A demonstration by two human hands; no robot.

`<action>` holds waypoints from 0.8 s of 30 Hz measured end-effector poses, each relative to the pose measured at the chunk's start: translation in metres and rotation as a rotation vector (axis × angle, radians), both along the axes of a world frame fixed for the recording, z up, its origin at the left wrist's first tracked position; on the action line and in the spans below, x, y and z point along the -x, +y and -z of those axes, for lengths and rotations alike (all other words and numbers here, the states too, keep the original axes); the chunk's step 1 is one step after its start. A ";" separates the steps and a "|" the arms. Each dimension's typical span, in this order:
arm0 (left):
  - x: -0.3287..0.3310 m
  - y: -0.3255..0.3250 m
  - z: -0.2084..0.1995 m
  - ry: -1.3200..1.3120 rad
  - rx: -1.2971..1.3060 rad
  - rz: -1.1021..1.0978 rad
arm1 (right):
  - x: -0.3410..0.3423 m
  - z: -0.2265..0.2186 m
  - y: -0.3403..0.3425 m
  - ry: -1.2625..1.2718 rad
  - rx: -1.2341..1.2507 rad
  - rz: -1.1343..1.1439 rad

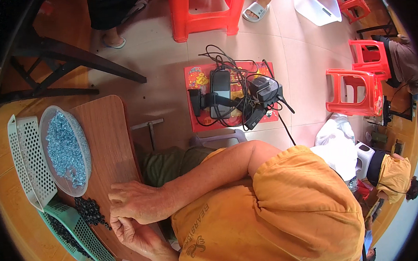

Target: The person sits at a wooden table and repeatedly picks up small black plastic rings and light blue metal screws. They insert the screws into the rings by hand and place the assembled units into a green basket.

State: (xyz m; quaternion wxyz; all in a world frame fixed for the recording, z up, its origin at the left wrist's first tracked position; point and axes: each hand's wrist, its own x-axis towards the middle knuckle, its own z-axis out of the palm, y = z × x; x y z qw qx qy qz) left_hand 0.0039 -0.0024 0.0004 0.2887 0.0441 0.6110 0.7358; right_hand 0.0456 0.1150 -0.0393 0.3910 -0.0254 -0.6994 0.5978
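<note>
At the lower left of the frame, the right hand (146, 202) lies above the left hand (138, 237); the fingers of both are bent and gathered narrowly, so I cannot tell whether a small thing is pinched between them; the left forearm is mostly hidden under the orange shirt (293, 206), which takes the lower centre. Just left of the hands, a loose heap of black pieces (91, 212) lies on the brown desk (107, 136); their exact shape is too small to make out. Beside the heap, near the lower left, a green basket (74, 221) contains more dark pieces, partly hidden by its wall; above it stand a pale perforated basket (37, 163) and, against this, a clear bowl (85, 151) with many small bluish pieces (64, 143); their kind is hard to tell.

Farther, at the upper centre, dark devices (263, 87) and tangled cables lie on a red printed base (201, 124), which they cover in great part; at the top edge, a red stool (180, 23) and a white bin (313, 7) are cut off; at the far right, another person (394, 172) is small and bent by the lens.
</note>
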 end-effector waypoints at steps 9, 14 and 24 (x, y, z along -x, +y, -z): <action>0.002 0.006 0.000 0.033 0.051 -0.026 | 0.002 0.002 0.006 0.050 0.037 0.044; 0.005 0.004 0.004 0.023 0.019 0.017 | 0.001 0.003 0.006 0.034 0.040 0.075; 0.003 0.009 0.004 0.007 -0.031 0.037 | 0.004 0.004 0.007 -0.041 0.107 -0.010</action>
